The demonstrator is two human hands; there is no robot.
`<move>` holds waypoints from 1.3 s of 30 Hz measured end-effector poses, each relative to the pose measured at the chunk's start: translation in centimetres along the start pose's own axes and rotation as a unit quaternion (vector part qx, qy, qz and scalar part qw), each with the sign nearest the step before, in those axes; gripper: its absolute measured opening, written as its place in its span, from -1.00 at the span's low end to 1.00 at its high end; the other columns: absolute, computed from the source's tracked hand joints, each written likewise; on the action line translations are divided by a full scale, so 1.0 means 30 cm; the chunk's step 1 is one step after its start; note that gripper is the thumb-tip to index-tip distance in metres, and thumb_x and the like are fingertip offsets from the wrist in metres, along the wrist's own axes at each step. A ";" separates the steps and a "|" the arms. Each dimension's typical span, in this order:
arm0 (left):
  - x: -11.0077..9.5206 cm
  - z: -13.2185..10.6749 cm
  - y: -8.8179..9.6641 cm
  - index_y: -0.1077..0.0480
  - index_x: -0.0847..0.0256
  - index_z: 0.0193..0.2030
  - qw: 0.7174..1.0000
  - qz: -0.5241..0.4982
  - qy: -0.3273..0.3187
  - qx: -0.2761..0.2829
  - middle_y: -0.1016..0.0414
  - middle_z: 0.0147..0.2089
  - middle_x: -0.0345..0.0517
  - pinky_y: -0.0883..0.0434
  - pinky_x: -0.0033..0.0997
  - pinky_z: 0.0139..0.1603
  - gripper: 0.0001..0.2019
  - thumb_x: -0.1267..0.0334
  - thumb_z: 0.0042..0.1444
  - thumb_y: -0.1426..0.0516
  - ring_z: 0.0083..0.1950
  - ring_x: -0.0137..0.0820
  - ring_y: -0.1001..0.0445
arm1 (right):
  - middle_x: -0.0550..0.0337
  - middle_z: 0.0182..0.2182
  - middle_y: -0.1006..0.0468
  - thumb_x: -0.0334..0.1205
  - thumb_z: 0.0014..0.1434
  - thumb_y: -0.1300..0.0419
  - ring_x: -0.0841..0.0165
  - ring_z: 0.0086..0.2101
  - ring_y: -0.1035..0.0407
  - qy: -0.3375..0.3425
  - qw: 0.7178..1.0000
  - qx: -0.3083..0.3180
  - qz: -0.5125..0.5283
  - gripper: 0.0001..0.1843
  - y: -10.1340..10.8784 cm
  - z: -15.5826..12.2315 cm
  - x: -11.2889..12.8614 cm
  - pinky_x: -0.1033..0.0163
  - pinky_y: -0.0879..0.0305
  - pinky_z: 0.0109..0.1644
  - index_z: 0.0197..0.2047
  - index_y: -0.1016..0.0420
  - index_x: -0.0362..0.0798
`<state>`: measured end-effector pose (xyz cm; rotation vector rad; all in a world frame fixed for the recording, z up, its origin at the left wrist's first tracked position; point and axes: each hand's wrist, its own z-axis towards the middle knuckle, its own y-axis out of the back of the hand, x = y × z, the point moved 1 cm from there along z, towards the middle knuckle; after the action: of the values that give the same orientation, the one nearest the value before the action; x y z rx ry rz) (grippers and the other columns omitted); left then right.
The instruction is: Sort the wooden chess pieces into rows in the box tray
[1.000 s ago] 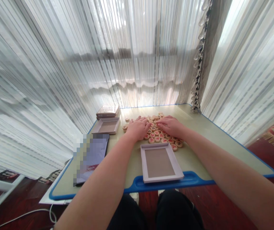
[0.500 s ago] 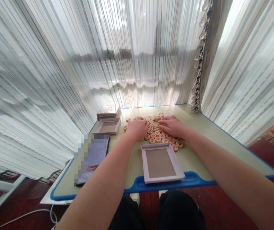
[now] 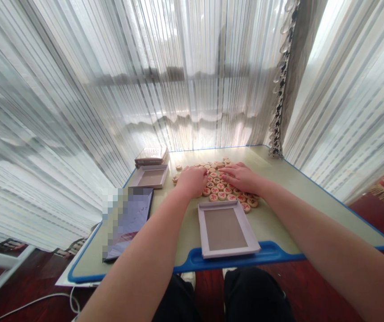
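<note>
Round wooden Chinese chess pieces (image 3: 222, 196), marked with red or black characters, lie in a loose cluster on the table (image 3: 299, 201). At the left side of the cluster rests my left hand (image 3: 194, 180), back upward, its fingers over the pieces and partly hidden. My right hand (image 3: 241, 177) lies palm down at the right side, fingers stretched out and apart across several pieces. Neither hand has a piece lifted. Nearest to me, a shallow white box tray (image 3: 252, 223) sits just in front of the cluster.
Another shallow tray (image 3: 140, 185) is at the left, with a wrapped box (image 3: 151, 155) behind it. A tablet (image 3: 134, 219), partly blurred out, lies along the left edge. The blue table rim (image 3: 272, 255) has a recess under the near tray. Sheer curtains (image 3: 185, 53) hang behind.
My left hand's fingers have drawn in slightly over the pieces. The right hand has shifted a little left, toward the middle of the cluster. The near tray stays in place.
</note>
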<state>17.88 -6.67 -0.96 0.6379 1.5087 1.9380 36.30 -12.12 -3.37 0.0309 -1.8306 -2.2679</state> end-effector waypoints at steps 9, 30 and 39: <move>0.003 0.002 -0.018 -0.48 0.12 -0.21 1.000 0.001 0.009 0.005 -0.51 -0.10 -0.05 -0.22 -0.13 0.12 -0.69 0.19 0.16 0.08 0.02 -0.22 -0.35 | 0.01 0.06 -0.40 0.15 0.22 0.16 0.12 0.07 -0.18 -0.007 1.000 0.006 -0.007 -0.41 -0.012 0.005 -0.012 0.03 -0.04 0.15 0.07 -0.43 0.01; 0.112 0.000 0.080 -0.47 0.20 -0.19 0.951 -0.163 0.221 -0.144 -0.55 -0.17 -0.09 -0.36 -0.36 -0.07 -0.61 0.45 -0.04 0.10 -0.10 -0.31 -0.45 | 0.04 0.02 -0.42 0.11 0.20 0.09 0.10 0.03 -0.19 -0.033 0.999 -0.006 0.001 -0.49 -0.011 0.001 0.008 0.02 -0.10 0.11 0.04 -0.46 0.08; 0.058 -0.002 0.049 -0.53 0.11 -0.22 0.974 -0.139 0.161 -0.072 -0.56 -0.19 -0.15 -0.38 -0.32 -0.06 -0.64 0.40 -0.03 0.05 -0.13 -0.29 -0.45 | 0.09 -0.02 -0.47 -0.30 0.17 0.07 0.19 -0.03 -0.26 -0.055 0.991 -0.123 0.007 -0.57 0.021 -0.003 -0.096 0.11 -0.15 0.12 0.01 -0.49 -0.05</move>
<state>16.36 -5.74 0.49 0.0422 1.5318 1.9720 39.21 -11.78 -3.12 -0.1497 -1.5797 -2.5126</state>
